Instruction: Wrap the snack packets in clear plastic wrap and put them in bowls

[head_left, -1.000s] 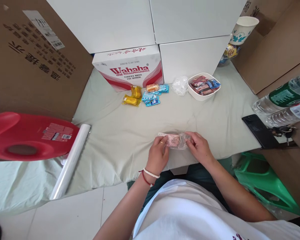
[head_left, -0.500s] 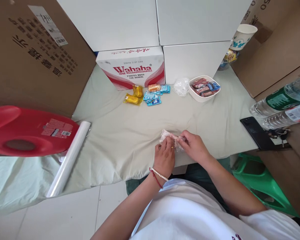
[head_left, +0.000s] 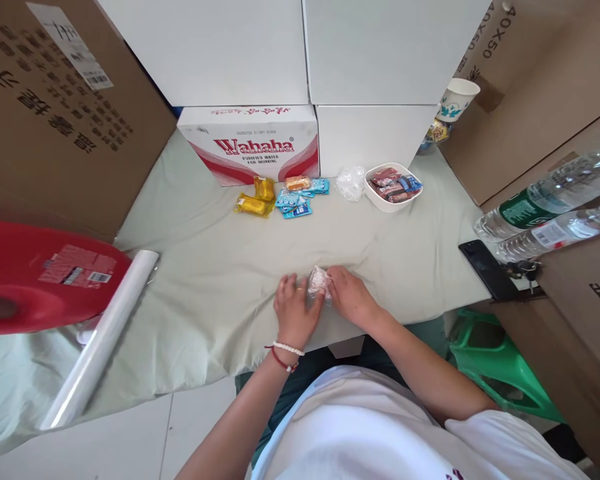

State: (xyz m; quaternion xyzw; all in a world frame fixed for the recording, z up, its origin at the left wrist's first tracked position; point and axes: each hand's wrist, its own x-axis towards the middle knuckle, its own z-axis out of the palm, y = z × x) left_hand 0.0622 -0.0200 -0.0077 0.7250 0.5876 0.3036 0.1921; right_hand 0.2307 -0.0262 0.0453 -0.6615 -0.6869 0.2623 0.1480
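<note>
A small bundle (head_left: 319,280) in crinkled clear plastic wrap, pale pinkish inside, rests on the cloth-covered table between my hands. What it contains is hard to make out. My right hand (head_left: 351,295) is closed on its right side, fingertips partly hidden. On the other side, my left hand (head_left: 296,312) has its fingers spread over the cloth, with the thumb reaching the bundle's lower edge. A crumpled clear plastic ball (head_left: 351,183) lies farther back, beside a white bowl (head_left: 391,205) of small wrapped packets.
Yellow packets (head_left: 254,203) and blue sachets (head_left: 297,205) lie before the Wahaba carton (head_left: 255,148). At left are a plastic wrap roll (head_left: 103,337) and a red jug (head_left: 55,267). A phone (head_left: 487,268), keys (head_left: 529,269) and water bottles (head_left: 555,235) are at right.
My left hand has moved left and spread its fingers off the bundle's top. The bundle now looks more compact, with my right hand still on it. The view has shifted slightly.
</note>
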